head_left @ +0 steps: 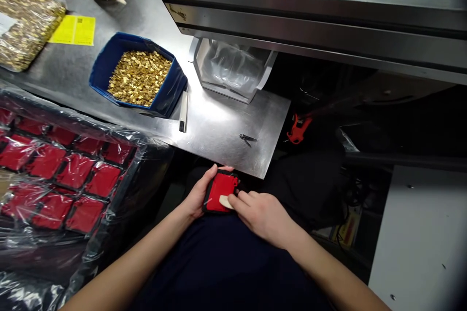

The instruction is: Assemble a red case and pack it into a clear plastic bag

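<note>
Red-and-black part (222, 184) lies above the lap (226, 257), near the worktop (219, 129), its side clasped in the grip of the left hand (199, 195); the right hand (264, 214) pinches a pale piece (224, 201) over it, where steady support and light pressure should help

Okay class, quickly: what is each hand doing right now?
Left hand: closed around the edge of a red and black case.
Right hand: closed, its grip on a small cream piece over the case's red face.
</note>
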A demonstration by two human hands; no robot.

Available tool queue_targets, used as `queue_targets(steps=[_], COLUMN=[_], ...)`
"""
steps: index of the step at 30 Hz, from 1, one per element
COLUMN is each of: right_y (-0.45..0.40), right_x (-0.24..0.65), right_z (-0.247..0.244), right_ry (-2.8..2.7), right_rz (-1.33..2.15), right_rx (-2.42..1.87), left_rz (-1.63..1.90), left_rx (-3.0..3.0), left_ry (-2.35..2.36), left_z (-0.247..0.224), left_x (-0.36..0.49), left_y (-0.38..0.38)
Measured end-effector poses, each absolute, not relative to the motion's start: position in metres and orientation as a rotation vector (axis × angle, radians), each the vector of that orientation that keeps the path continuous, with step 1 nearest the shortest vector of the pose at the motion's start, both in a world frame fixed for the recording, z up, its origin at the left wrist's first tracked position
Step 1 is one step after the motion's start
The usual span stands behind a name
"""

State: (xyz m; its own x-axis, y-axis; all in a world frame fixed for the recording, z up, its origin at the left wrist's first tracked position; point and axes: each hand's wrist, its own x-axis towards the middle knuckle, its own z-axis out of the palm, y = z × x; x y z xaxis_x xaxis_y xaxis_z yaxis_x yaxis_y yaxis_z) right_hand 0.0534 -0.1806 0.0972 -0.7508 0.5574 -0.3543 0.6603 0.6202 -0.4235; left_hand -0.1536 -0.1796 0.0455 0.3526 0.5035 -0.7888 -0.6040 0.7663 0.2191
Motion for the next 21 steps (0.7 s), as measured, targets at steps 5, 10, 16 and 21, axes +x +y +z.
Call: queue_targets(steps=[5,10,16,21], right_y=[-0.166,-0.161,-0.165,-0.173], right_x=[0.058,0.065,0.064,0.060], right_z=[0.095,0.097,0.097,0.090], right_ry=[2.590,2.583,2.506,2.535], right_rz=[-0.836,-0.975,-0.997,-0.911], right_rx=[1.074,0.987,1.136,1.091], left_rz=[0.686,0.689,0.670,0.661], left_rx=[-0.172,-0.068,-0.078,-0.045], left_ry=[1.101,1.121,1.146,1.166], left_z=[0.047,0.043,0.040,0.040], left_x=[-0.149,-0.147,-0.146,-0.145], left_y=[-0.177,-0.176,-0.177,-0.174])
